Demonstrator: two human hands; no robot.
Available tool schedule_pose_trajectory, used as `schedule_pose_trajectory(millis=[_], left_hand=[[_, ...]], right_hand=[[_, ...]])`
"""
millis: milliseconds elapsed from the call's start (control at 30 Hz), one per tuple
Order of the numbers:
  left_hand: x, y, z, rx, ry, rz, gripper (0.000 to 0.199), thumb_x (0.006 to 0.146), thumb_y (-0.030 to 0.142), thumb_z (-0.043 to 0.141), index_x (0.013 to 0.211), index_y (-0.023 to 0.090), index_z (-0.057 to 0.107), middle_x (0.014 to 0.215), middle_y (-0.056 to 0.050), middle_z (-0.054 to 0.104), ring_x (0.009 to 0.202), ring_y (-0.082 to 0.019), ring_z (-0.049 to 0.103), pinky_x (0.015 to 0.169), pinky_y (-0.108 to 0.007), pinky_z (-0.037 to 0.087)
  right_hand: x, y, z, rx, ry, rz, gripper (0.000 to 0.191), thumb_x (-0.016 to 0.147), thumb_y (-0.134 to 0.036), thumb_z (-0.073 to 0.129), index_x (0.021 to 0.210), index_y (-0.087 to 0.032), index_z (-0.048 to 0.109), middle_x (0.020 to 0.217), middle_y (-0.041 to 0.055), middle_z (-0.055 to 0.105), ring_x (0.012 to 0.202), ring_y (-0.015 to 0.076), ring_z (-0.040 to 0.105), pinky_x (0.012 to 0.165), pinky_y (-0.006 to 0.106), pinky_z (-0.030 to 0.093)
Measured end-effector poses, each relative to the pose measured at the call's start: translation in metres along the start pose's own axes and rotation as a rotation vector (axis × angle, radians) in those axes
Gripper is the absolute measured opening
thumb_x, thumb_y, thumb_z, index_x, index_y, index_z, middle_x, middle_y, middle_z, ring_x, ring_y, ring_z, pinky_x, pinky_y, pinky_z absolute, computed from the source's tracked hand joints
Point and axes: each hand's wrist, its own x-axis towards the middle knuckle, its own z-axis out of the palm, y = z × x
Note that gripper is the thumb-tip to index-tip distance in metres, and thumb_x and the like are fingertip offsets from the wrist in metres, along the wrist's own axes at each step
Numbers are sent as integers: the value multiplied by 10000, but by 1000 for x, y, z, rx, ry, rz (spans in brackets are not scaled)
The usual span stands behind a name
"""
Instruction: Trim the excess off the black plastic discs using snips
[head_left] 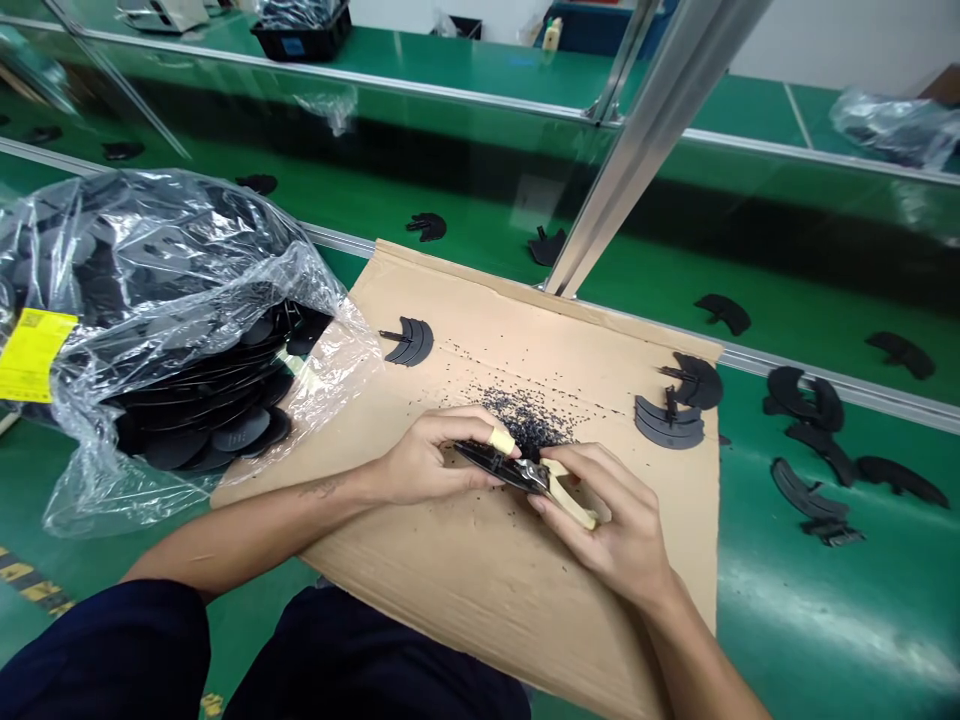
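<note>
Near the middle of the cardboard sheet (465,570), my left hand (427,455) grips a flat black part (491,462) between thumb and fingers, with yellow tape round one finger. My right hand (619,515) is closed on cutting pliers (574,500) with pale yellow handles. The pliers' metal jaws touch the right end of the black part. Just behind both hands lies a pile of tiny black bits (529,415), scattered outward over the cardboard.
A clear plastic bag (172,260) full of black parts stands at the left. Curved black parts (669,422) lie on the cardboard's right side, and more (810,490) on the green table (825,640). A slanted metal post (637,150) rises behind the cardboard.
</note>
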Motion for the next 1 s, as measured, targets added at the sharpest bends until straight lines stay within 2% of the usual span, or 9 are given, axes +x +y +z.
schedule_pose_trajectory(millis=[200,300,433,533,633,700,800,933,1000], left_hand=[[-4,1,2,78,8,-118,288,821,273,788,1077,158,722,918,-70,750,826,-165,712,773,-284,590],[-1,-2,0,101,75,-168,309,827,295,767,1093,158,690,975,-80,738,892,-189,715,818,-309,590],[20,-13,-28,169,279,-174,307,839,282,722,1094,175,590,1017,-64,703,928,-178,701,820,-291,573],[55,-22,-64,347,332,-130,288,848,279,675,1093,172,567,1047,-70,702,990,-192,687,876,-313,553],[103,-34,-95,710,257,-155,140,866,259,602,963,158,607,993,-69,711,973,-212,677,888,-336,542],[135,-44,-107,791,232,-151,115,855,208,575,937,145,623,1004,-84,717,978,-228,677,911,-359,535],[174,-59,-113,859,169,-126,141,802,120,557,907,131,651,1044,-108,725,1021,-248,675,967,-387,521],[196,-73,-120,952,-27,-113,238,641,-12,546,736,154,688,1056,-89,747,1132,-261,650,1077,-387,473],[200,-79,-127,1007,-105,-138,240,622,-29,548,666,159,691,1029,-90,753,1144,-276,645,1098,-407,463]], right_hand=[[-1,-1,0,-25,5,-17,316,865,-245,719,1169,-197,647,961,90,715,838,212,676,715,373,586],[1,2,-3,-80,55,-47,294,887,-252,693,1170,-196,637,971,102,716,850,222,682,719,373,583],[2,10,-5,-168,115,-117,260,913,-274,652,1160,-195,637,930,98,719,827,226,687,693,361,572],[-1,13,-2,-256,91,-181,236,924,-287,631,1139,-187,637,929,97,725,831,229,683,704,369,561],[-5,12,2,-306,33,-217,215,937,-279,612,1124,-175,631,942,93,726,807,215,665,698,362,550],[-6,11,4,-316,14,-226,204,944,-271,599,1118,-168,627,942,91,722,795,206,653,690,352,542],[-8,9,5,-328,9,-209,185,944,-250,585,1106,-174,629,944,90,714,798,206,644,702,351,535],[-11,9,5,-339,14,-162,197,923,-249,605,1107,-181,620,955,85,707,828,214,637,743,363,525],[-14,9,5,-349,2,-145,216,906,-262,629,1109,-187,616,975,83,702,841,214,632,756,361,513]])
